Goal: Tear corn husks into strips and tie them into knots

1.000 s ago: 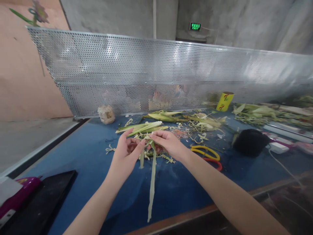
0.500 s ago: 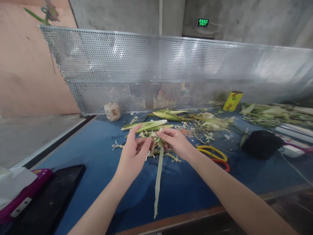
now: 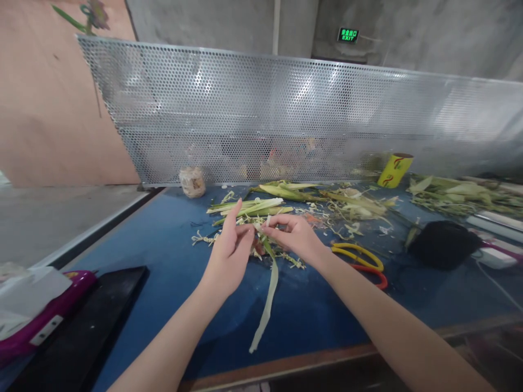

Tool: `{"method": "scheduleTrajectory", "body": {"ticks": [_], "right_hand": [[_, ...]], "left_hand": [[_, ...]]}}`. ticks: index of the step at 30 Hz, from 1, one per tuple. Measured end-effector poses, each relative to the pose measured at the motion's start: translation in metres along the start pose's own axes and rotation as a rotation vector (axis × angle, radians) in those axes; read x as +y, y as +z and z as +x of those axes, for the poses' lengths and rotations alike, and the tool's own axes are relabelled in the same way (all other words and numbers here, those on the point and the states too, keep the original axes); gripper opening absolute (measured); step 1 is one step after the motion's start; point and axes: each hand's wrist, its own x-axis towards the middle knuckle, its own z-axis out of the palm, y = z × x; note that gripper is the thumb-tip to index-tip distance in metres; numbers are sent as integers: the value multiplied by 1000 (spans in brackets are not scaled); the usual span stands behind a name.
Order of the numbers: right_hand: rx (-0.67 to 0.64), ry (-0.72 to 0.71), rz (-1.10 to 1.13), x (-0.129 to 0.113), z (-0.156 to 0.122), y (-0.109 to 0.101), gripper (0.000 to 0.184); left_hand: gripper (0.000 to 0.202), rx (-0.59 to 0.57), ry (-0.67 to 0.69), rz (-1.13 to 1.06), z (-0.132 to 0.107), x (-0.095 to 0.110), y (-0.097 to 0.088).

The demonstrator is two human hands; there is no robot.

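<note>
A long pale green strip of corn husk (image 3: 270, 294) hangs from between my hands down over the blue table. My right hand (image 3: 295, 238) pinches its upper end with thumb and forefinger. Close beside it, my left hand (image 3: 232, 250) has thumb and fingertips closed on the same husk end, with the forefinger raised. Their fingertips nearly meet, and the exact hold is partly hidden. Beneath and behind the fingers lies a braided husk piece (image 3: 292, 261). A bundle of green husk strips (image 3: 261, 206) rests just beyond the hands.
Scissors with yellow and red handles (image 3: 359, 258) lie right of my right forearm. Farther right is a black bundle (image 3: 444, 245). A yellow roll (image 3: 395, 170) and a wrapped roll (image 3: 192, 182) stand near the perforated metal screen (image 3: 253, 109). A black tray (image 3: 81, 332) is at left.
The strip's hanging end has swung left and now curves. My left fingers have drawn in closer to the right fingertips. The whole view has shifted slightly.
</note>
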Motion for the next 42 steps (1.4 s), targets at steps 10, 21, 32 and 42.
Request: {"method": "scheduleTrajectory", "body": {"ticks": [10,21,32,42], "right_hand": [[74,-135,-114,-4,0,-2,13],[119,-105,-183,-3,0,-2,16],[309,-572,-695,-10,-12,1,21],[203,-401,-658,-1,-12,8,13]], "left_hand": [[73,-106,-157,-268,2,7,6],[84,-141,-138,-226,2,7,2],[73,182,7,-190,5,9,-4],[73,271,66,-232,6,7,-4]]}}
